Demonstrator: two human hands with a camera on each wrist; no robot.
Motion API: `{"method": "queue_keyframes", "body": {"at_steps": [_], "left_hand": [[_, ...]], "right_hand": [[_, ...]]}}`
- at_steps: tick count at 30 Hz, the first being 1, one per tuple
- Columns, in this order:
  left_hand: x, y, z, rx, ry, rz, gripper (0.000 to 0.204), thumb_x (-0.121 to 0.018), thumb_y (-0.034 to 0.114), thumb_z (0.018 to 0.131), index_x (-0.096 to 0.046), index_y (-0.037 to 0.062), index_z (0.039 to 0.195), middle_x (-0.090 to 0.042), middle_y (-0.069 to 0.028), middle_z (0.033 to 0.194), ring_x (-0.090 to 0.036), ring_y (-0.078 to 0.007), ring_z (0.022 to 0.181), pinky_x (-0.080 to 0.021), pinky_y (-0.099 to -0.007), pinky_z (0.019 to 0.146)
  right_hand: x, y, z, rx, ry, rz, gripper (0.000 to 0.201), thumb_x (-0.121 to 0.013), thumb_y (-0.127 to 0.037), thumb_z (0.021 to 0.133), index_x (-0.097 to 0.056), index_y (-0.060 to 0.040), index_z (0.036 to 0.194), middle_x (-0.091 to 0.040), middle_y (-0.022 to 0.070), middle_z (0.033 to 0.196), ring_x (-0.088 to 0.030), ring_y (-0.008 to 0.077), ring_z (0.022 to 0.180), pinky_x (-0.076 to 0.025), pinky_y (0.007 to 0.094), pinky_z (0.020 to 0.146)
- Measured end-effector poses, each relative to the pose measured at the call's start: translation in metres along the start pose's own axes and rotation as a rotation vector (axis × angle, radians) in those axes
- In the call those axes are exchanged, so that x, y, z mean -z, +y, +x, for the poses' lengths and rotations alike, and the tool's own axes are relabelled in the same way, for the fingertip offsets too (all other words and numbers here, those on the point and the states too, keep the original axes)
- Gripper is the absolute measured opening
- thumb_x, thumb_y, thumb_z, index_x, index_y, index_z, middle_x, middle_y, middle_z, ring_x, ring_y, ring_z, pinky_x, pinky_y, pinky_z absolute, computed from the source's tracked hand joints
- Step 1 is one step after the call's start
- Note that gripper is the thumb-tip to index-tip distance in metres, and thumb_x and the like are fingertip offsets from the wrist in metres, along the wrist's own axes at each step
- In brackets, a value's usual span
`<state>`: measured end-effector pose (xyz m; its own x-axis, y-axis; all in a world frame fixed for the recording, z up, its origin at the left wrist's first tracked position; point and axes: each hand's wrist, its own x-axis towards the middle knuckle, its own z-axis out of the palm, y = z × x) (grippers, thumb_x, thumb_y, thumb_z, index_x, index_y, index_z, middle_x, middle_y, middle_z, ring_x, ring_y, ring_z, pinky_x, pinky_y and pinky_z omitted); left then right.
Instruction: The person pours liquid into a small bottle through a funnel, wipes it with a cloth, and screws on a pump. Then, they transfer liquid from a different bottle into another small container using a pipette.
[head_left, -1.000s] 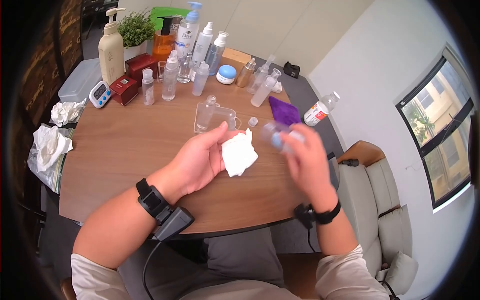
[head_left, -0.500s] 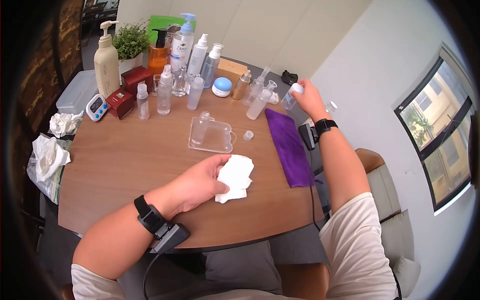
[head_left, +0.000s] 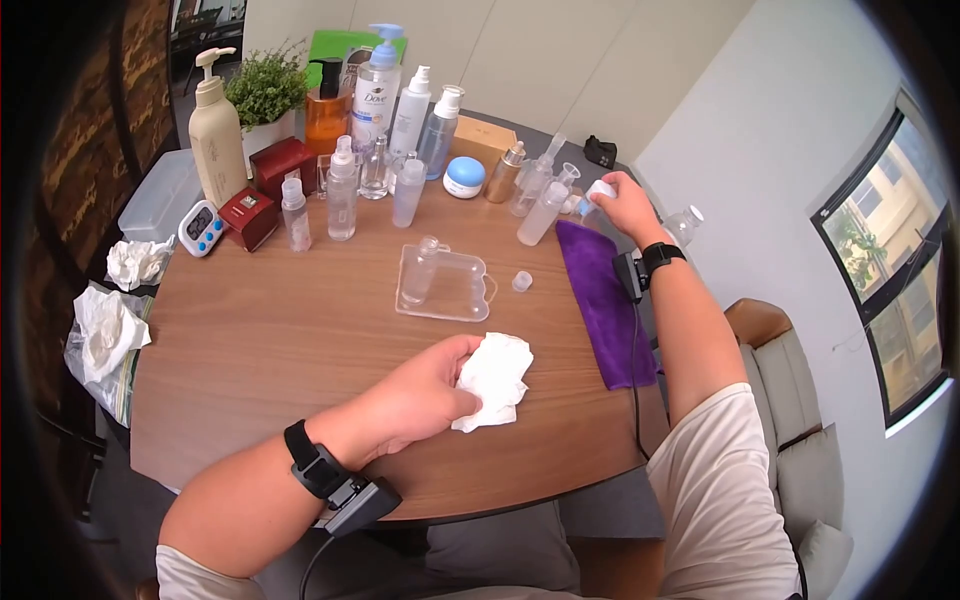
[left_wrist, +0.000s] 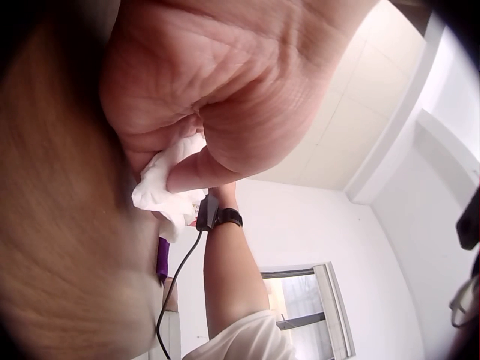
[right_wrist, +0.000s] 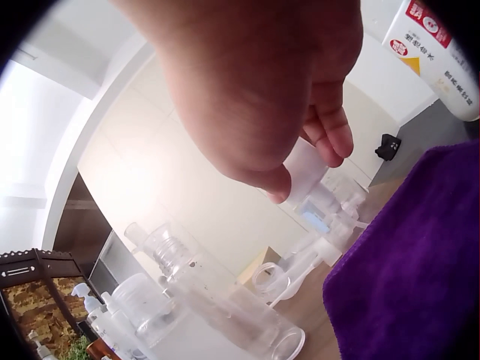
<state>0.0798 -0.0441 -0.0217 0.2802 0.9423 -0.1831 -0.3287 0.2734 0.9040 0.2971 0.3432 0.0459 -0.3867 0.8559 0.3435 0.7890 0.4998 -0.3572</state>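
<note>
With left hand (head_left: 415, 392), pinching one crumpled white tissue (head_left: 497, 375) between thumb and curled fingers; with right hand (head_left: 632, 207), gripping one clear plastic bottle (head_left: 601, 190) by its white top, near one flat purple cloth (head_left: 605, 310), beyond one clear tray (head_left: 458, 286).

"Dove" on blue-top pump btl (head_left: 374, 120), Chinese chars on red-lbl btl (right_wrist: 441, 63), mostly illegible, timer (head_left: 201, 228) digits unclear
</note>
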Motion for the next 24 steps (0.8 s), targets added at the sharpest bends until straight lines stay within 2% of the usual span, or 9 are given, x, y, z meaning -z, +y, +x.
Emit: {"method": "queue_keyframes", "body": {"at_steps": [2,3,5,8,13,16,19,21,24], "left_hand": [[0.000,-0.001,0.001,-0.008,-0.003,0.004,0.068,-0.054,-0.021,0.089,-0.042,-0.0030,0.153,-0.064,-0.0123,0.141,-0.062,-0.0209,0.132,-0.048,-0.0356,0.113],[-0.001,0.000,0.001,-0.006,-0.005,0.014,0.068,-0.053,-0.021,0.088,-0.043,-0.0029,0.153,-0.064,-0.0123,0.141,-0.062,-0.0210,0.132,-0.048,-0.0355,0.114],[-0.001,0.001,0.000,-0.006,-0.009,0.028,0.068,-0.053,-0.021,0.088,-0.043,-0.0029,0.153,-0.064,-0.0123,0.141,-0.062,-0.0211,0.132,-0.048,-0.0355,0.114],[-0.002,0.001,0.000,0.000,-0.012,0.013,0.068,-0.053,-0.022,0.088,-0.044,-0.0028,0.153,-0.064,-0.0129,0.142,-0.062,-0.0218,0.133,-0.048,-0.0355,0.114],[-0.001,0.002,-0.001,0.020,-0.025,0.015,0.069,-0.053,-0.022,0.088,-0.043,-0.0024,0.153,-0.064,-0.0138,0.142,-0.062,-0.0229,0.134,-0.049,-0.0357,0.113],[0.000,-0.001,0.000,-0.006,-0.021,0.003,0.070,-0.053,-0.022,0.088,-0.043,-0.0018,0.154,-0.065,-0.0134,0.141,-0.062,-0.0224,0.133,-0.050,-0.0360,0.112],[0.001,-0.003,0.000,-0.019,-0.009,0.029,0.071,-0.053,-0.023,0.087,-0.043,-0.0011,0.154,-0.065,-0.0130,0.141,-0.062,-0.0219,0.133,-0.050,-0.0362,0.111],[0.002,-0.004,0.001,-0.030,-0.017,0.032,0.071,-0.053,-0.022,0.087,-0.043,-0.0009,0.154,-0.064,-0.0126,0.141,-0.063,-0.0220,0.132,-0.050,-0.0363,0.111],[0.001,-0.002,0.000,-0.023,-0.017,0.016,0.071,-0.053,-0.021,0.087,-0.043,-0.0007,0.154,-0.064,-0.0120,0.141,-0.063,-0.0222,0.131,-0.051,-0.0365,0.111]], "right_hand": [[0.002,-0.001,-0.003,0.012,-0.013,0.009,0.054,-0.077,-0.029,0.089,-0.061,-0.0001,0.131,-0.075,0.0210,0.112,-0.076,0.0284,0.086,-0.059,0.0396,0.078],[0.001,0.004,-0.002,0.013,-0.009,0.010,0.054,-0.077,-0.029,0.089,-0.061,-0.0001,0.131,-0.075,0.0210,0.112,-0.076,0.0284,0.086,-0.059,0.0396,0.078],[-0.001,0.014,-0.001,0.120,0.017,-0.040,0.054,-0.077,-0.028,0.088,-0.061,-0.0004,0.132,-0.075,0.0215,0.118,-0.075,0.0328,0.103,-0.058,0.0410,0.091],[0.010,0.010,-0.008,0.089,0.049,0.017,0.053,-0.076,-0.028,0.088,-0.061,-0.0004,0.131,-0.073,0.0219,0.123,-0.071,0.0359,0.116,-0.054,0.0420,0.101],[0.042,-0.001,-0.023,0.106,0.184,0.118,0.052,-0.076,-0.027,0.089,-0.061,-0.0002,0.131,-0.074,0.0214,0.121,-0.073,0.0324,0.111,-0.055,0.0404,0.098],[0.050,-0.003,-0.038,0.102,0.142,0.236,0.051,-0.075,-0.027,0.090,-0.062,-0.0006,0.131,-0.074,0.0210,0.119,-0.073,0.0296,0.110,-0.056,0.0399,0.097],[0.039,-0.004,-0.065,0.157,-0.012,0.117,0.050,-0.074,-0.027,0.092,-0.063,-0.0018,0.133,-0.074,0.0196,0.119,-0.074,0.0302,0.109,-0.057,0.0401,0.095],[0.022,-0.006,-0.081,0.077,-0.104,0.107,0.051,-0.075,-0.028,0.090,-0.064,-0.0013,0.132,-0.075,0.0190,0.118,-0.074,0.0300,0.107,-0.057,0.0399,0.094],[0.049,-0.050,-0.098,0.128,-0.096,0.119,0.050,-0.076,-0.030,0.088,-0.067,-0.0004,0.127,-0.075,0.0200,0.116,-0.073,0.0319,0.109,-0.057,0.0397,0.095]]}}
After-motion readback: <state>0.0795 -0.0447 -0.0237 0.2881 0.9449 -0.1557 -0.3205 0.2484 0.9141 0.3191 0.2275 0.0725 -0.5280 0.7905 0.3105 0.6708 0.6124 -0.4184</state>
